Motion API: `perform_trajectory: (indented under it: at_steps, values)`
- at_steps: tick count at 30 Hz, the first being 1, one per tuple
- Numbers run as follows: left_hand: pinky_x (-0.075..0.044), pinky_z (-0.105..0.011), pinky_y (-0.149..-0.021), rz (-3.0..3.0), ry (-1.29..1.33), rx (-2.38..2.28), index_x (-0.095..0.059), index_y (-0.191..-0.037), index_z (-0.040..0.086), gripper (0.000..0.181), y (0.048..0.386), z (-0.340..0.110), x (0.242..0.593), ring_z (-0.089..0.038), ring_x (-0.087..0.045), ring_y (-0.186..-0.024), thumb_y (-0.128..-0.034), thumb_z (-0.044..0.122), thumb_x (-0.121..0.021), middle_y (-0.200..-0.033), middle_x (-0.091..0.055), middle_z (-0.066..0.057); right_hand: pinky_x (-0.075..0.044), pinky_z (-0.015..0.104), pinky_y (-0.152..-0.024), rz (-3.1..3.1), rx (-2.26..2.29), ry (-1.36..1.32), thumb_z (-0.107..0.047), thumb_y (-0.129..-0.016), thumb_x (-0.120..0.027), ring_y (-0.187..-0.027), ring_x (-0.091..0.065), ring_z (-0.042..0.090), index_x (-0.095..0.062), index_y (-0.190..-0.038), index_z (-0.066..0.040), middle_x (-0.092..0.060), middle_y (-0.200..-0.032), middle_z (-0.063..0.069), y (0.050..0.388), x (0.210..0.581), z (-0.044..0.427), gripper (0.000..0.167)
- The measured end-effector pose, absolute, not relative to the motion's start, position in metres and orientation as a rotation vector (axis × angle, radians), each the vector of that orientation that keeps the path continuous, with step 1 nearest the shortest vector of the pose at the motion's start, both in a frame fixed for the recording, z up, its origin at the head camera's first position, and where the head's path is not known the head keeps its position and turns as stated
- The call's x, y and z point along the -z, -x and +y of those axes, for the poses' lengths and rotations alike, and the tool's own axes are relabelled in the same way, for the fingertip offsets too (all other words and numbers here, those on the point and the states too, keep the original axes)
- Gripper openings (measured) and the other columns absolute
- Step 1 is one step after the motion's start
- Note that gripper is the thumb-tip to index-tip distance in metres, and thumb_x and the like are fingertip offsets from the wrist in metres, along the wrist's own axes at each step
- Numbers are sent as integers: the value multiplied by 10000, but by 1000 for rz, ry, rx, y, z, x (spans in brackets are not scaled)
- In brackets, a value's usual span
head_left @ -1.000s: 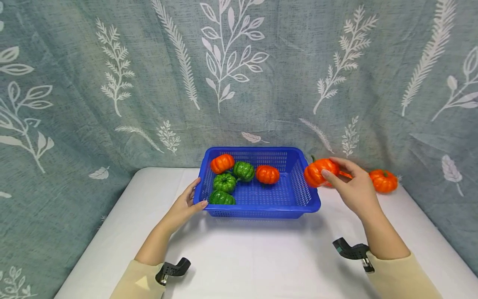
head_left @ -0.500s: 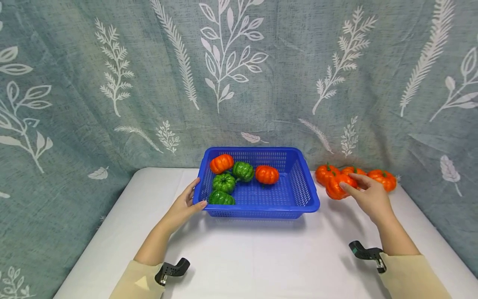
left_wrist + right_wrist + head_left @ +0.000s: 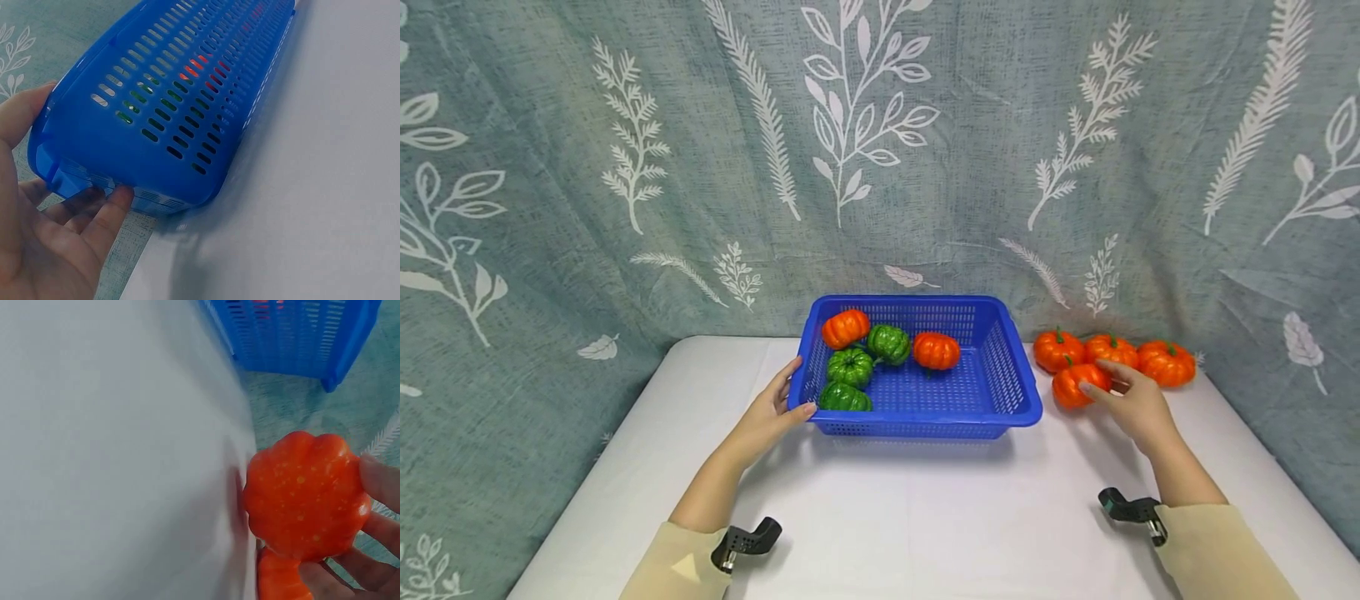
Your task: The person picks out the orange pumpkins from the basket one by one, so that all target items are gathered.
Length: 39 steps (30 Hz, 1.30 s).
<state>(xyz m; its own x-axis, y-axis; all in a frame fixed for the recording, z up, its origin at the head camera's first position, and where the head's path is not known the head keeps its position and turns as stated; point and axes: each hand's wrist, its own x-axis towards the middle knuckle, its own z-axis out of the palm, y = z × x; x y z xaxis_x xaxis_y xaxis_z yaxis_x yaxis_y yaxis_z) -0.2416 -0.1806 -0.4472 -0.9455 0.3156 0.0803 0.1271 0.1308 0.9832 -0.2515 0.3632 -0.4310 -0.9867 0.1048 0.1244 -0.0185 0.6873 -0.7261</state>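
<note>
Looks like a staged tabletop rec. set, though bldg type can't be told: grey-green leaf-print cloth (image 3: 977, 167) hangs across upper frame & down both sides, a white tbl (image 3: 880, 517) fills lower ctr, blk wrist cams (image 3: 754, 540) sit bottom L & R.

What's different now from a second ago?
The right hand has carried its orange pumpkin rightward and toward the person, away from the blue basket, without letting go. The left hand still holds the basket; the five pumpkins inside stayed put.
</note>
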Motion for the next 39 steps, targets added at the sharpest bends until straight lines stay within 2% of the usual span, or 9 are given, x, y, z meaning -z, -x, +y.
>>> perform_trajectory:
  at_steps: [11, 18, 20, 22, 25, 27, 32, 36, 39]
  values:
    - [-394, -447, -1110, 2227, -448, -1945, -128, -1623, 189, 849, 242, -180, 448, -384, -342, -1439, -969, 157, -669, -1613, -255, -205, -428, 660, -982, -2886, -1126, 27, -406, -960, -666, -1261, -429, 574, -368, -1498, 70, -384, -1452, 389, 243, 428, 380, 777]
    - [-386, -435, -1113, 2223, -454, -1954, -123, -1623, 184, 826, 243, -179, 448, -380, -315, -1453, -980, 92, -634, -1621, -234, -205, -459, 638, -931, -2836, -1071, 127, -459, -977, -616, -1214, -479, 561, -470, -1414, 100, -450, -1389, 400, 235, 430, 385, 725]
    - [-388, -431, -1112, 2224, -457, -1953, -124, -1623, 185, 835, 244, -179, 447, -376, -310, -1456, -976, 110, -647, -1624, -227, -200, -534, 515, -878, -2830, -1086, 146, -433, -972, -636, -1209, -485, 553, -475, -1409, 102, -447, -1391, 402, 233, 430, 387, 709]
    - [-391, -425, -1111, 2230, -459, -1946, -126, -1623, 189, 845, 244, -179, 447, -372, -314, -1455, -971, 137, -662, -1625, -227, -197, -563, 328, -802, -2824, -1138, 137, -366, -966, -670, -1221, -477, 553, -455, -1417, 116, -409, -1421, 405, 232, 430, 389, 694]
    - [-394, -418, -1108, 2237, -454, -1946, -131, -1622, 191, 854, 244, -179, 447, -370, -331, -1447, -965, 149, -675, -1619, -244, -195, -491, 130, -688, -2819, -1205, 110, -275, -934, -727, -1230, -479, 544, -423, -1436, 127, -374, -1456, 394, 232, 431, 391, 711]
    - [-397, -417, -1107, 2242, -459, -1946, -125, -1622, 181, 853, 244, -180, 447, -377, -338, -1442, -967, 143, -670, -1614, -251, -205, -531, 169, -722, -2838, -1215, 98, -251, -918, -747, -1227, -485, 545, -394, -1453, 129, -351, -1471, 394, 234, 434, 390, 745]
    - [-397, -425, -1106, 2239, -454, -1941, -118, -1623, 183, 857, 244, -180, 448, -383, -338, -1441, -968, 145, -669, -1617, -243, -203, -584, 414, -839, -2892, -1202, 108, -235, -903, -764, -1218, -515, 529, -363, -1483, 105, -373, -1467, 376, 239, 444, 387, 782]
    - [-385, -441, -1113, 2230, -446, -1943, -123, -1623, 193, 834, 244, -180, 448, -378, -322, -1450, -978, 110, -645, -1624, -230, -197, -582, 419, -848, -2884, -1196, 78, -204, -894, -772, -1223, -518, 521, -362, -1481, 106, -387, -1466, 364, 245, 448, 383, 780]
    - [-388, -447, -1111, 2225, -448, -1950, -123, -1623, 193, 815, 244, -181, 449, -380, -310, -1455, -986, 72, -618, -1627, -220, -199, -566, 468, -875, -2881, -1172, 60, -189, -883, -781, -1215, -524, 522, -364, -1476, 108, -397, -1455, 365, 248, 449, 381, 783]
